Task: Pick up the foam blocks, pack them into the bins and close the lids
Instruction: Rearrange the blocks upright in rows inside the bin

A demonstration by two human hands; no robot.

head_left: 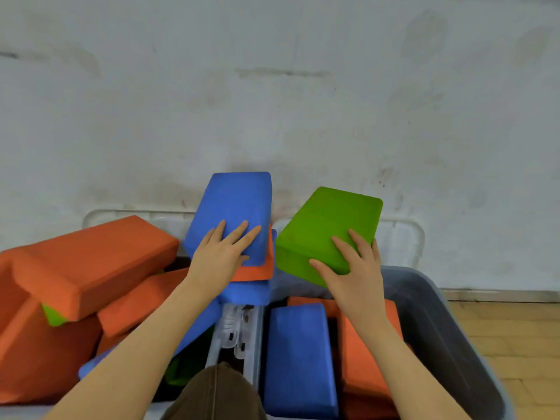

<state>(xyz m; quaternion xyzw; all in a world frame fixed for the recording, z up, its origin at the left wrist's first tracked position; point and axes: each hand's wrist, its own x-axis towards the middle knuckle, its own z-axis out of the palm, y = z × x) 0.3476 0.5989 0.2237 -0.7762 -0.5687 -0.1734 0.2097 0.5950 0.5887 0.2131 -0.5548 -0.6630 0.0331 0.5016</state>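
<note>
Orange foam blocks (pixel 91 262) are piled high in the left bin (pixel 100 214), at far left. The left hand (pixel 221 256) grips a blue block (pixel 233 207), fingers spread over its top, thumb under its near edge; the block is raised above the gap between the bins. The right hand (pixel 354 268) grips a tilted green block (pixel 327 228) over the grey right bin (pixel 448 322), which holds a second blue block (pixel 300 359) and more orange ones (pixel 363 365).

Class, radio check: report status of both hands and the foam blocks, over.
Left hand grips blue block; right hand grips green block. Both blocks held above bins. Right bin part filled, room left. Left pile heaped high, may block lid.
</note>
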